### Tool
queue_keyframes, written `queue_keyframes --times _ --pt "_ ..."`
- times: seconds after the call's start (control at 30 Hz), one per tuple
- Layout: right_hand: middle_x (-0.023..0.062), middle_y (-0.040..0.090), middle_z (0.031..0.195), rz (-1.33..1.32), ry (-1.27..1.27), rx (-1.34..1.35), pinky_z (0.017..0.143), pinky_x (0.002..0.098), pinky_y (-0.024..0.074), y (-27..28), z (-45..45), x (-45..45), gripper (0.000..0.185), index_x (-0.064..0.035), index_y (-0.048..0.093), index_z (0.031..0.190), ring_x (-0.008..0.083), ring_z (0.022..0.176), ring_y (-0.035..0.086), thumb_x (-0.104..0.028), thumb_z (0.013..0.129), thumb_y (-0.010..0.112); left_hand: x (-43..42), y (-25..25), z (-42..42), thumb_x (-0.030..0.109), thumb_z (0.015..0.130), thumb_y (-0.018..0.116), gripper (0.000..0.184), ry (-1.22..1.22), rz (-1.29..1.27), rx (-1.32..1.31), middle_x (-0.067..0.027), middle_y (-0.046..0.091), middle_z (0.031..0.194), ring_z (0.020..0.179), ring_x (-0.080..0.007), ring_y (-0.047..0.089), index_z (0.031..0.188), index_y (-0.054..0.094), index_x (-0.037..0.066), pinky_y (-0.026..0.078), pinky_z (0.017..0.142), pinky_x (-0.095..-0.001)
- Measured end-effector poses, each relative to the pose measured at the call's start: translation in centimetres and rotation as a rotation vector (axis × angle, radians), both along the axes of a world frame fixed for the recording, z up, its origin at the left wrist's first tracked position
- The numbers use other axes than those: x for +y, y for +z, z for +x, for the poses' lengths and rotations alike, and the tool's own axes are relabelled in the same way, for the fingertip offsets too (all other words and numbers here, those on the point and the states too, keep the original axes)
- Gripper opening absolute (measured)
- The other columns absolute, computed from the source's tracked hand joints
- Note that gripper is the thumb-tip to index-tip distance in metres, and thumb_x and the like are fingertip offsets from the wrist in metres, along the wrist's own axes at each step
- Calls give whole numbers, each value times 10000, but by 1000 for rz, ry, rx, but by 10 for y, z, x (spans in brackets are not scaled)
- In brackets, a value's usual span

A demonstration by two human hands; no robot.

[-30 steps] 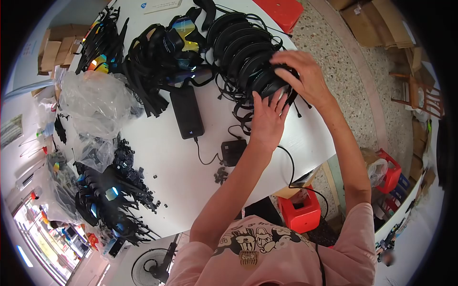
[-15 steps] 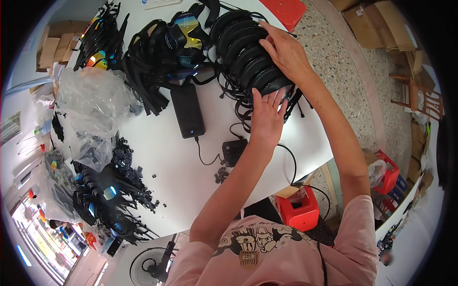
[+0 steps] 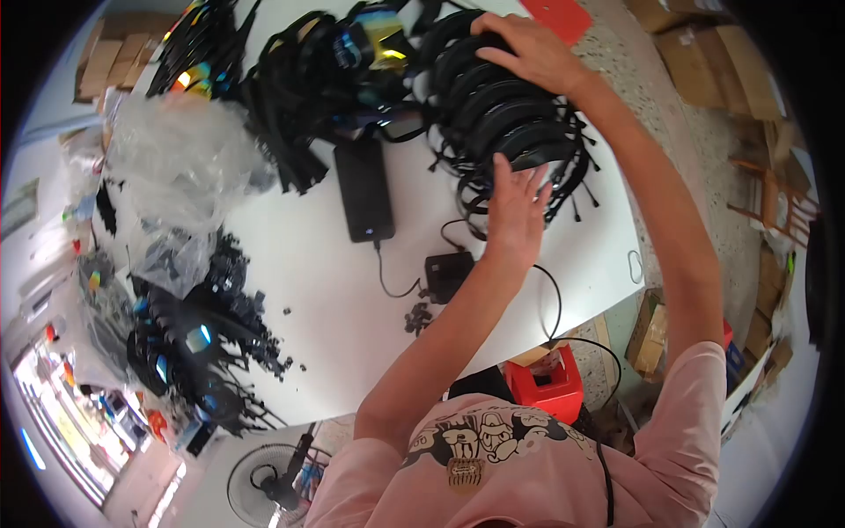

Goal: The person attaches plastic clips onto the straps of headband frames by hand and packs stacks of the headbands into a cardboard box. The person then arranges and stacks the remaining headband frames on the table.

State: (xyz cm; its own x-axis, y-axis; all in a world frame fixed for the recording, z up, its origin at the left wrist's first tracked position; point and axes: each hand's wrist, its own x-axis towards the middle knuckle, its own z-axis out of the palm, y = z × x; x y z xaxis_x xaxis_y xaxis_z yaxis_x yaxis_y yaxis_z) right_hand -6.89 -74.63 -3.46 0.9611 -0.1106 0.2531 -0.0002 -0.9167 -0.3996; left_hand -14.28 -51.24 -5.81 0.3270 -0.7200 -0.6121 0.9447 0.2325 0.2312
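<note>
A row of curved black goggles (image 3: 497, 106) stands nested together on the white table, thin black straps or cords hanging out at the sides. My right hand (image 3: 535, 55) lies over the far right side of the row, thumb and fingers apart and touching the goggles. At the near end, my left hand (image 3: 518, 211) is held with its fingers stretched out against the last of the goggles. Its fingertips are partly lost against the dark frames. To the left lies a heap of black goggles with mirrored yellow lenses (image 3: 385, 40).
A black power bank or phone (image 3: 363, 189) is cabled toward a small black box (image 3: 449, 275) beside small black parts (image 3: 418, 317). Clear plastic bags (image 3: 180, 158) and more goggles (image 3: 189, 343) cover the table's left. A red stool (image 3: 547, 387) stands below the near edge.
The view has shifted a little, so the table's things sit farther right and higher. My right hand has moved slightly toward the row's far end; my left hand stays at the near end.
</note>
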Motion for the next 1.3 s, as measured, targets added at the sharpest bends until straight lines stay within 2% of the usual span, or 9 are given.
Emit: queue_keyframes --times 0.17,0.27,0.43,0.53,0.57,1.07,1.1,1.2,1.3 --pt "142 623 1362 -259 74 -41 1091 415 431 -68 14 -35 410 -123 625 1365 315 1319 548 -351 1024 614 -5 -22 0 739 939 528 875 29 73 -8 -115 503 1431 1359 -220 452 1440 446 26 342 1130 -389" --pt "131 634 1348 117 31 110 1090 384 425 -76 21 -29 423 -103 616 1358 283 1297 577 -373 1032 614 -15 -20 -1 779 860 635 906 90 83 11 -113 569 1309 1271 -208 496 1353 518 28 379 1075 -358" --pt "115 686 1278 203 -121 124 1024 343 467 -38 1 8 473 -142 616 1349 236 1199 651 -427 977 684 -6 -20 5 726 844 708 568 87 5 140 47 589 718 492 -91 453 915 618 169 385 550 -203" --pt "130 708 1220 218 -106 330 986 344 487 9 -10 34 508 -163 627 1360 239 1121 668 -435 942 722 7 4 7 626 901 711 762 170 -44 68 -79 649 1310 1242 -198 602 1389 536 67 467 1075 -359" --pt "152 726 1143 271 -114 152 946 382 523 36 -16 51 508 -90 697 1207 319 1055 690 -383 814 826 13 5 7 602 923 700 710 172 -63 62 -63 652 1293 1197 -194 623 1384 542 85 478 1067 -360" --pt "180 739 1041 405 -318 -11 859 398 561 129 -154 99 594 -68 697 1203 333 946 713 -434 753 823 88 85 -51 362 1109 464 470 -198 -68 -511 -93 574 1409 1298 -221 537 1416 506 9 376 1159 -383" --pt "185 737 1033 371 -287 -122 854 395 561 138 -175 102 600 -57 695 1199 336 937 711 -432 749 824 88 97 -58 374 1110 450 487 -56 -263 -222 -104 576 1392 1276 -233 547 1408 508 -7 378 1149 -375" --pt "172 740 1009 66 -404 -305 843 374 565 169 -221 126 601 -34 692 1181 314 925 718 -386 722 857 93 130 -77 407 1085 478 516 -238 11 -541 -107 575 1323 1230 -207 530 1397 511 -3 358 1128 -368" --pt "126 742 995 402 -523 -525 851 342 564 161 -269 123 589 -24 694 1163 260 936 722 -298 683 899 96 150 -100 248 1028 612 448 -353 56 -636 -65 609 1238 1115 -144 563 1388 504 5 453 982 -317"
